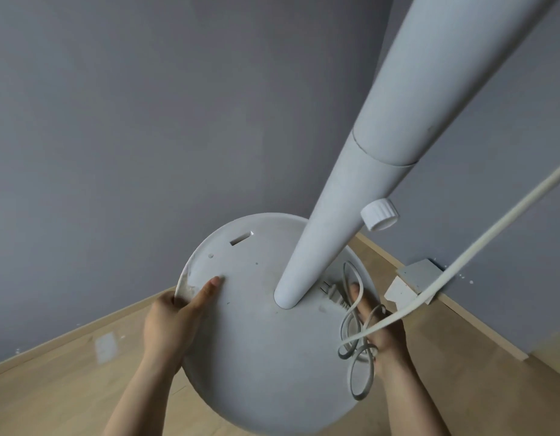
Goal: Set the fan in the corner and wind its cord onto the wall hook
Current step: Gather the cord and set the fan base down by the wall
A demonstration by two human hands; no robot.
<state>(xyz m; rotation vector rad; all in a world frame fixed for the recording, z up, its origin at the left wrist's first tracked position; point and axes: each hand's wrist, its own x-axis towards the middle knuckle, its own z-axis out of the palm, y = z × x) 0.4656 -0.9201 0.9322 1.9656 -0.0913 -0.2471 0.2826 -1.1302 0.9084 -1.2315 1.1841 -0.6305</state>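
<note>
We are crouched at a corner where two grey walls (146,121) meet over a pale wooden floor (68,382) edged with a wooden skirting board (479,322). The fan shows here only as its round white base (256,341) and its tapering white pole (351,190), which rises toward the upper right with a ribbed white knob (380,218) on its right side; the base sits close to the corner, its far edge against the left wall. Our left hand (173,322) is closed on the base's left rim, fingertips lying on the top face. Our right hand (379,328) grips the right rim, partly hidden by the loose coil of power cord (355,344), whose two-pin plug (332,295) lies on the base beside the pole. A thicker off-white cable (479,247) runs diagonally across from the upper right to the near right. No wall hook is in view. To seat the base well, we judge it best to ease it flat with both hands level, keep the coil and plug on top so nothing gets pinched beneath, and stay clear of the white fitting (412,286) on the right skirting. Only once the pole stands steady should we free a hand for the cord.
</note>
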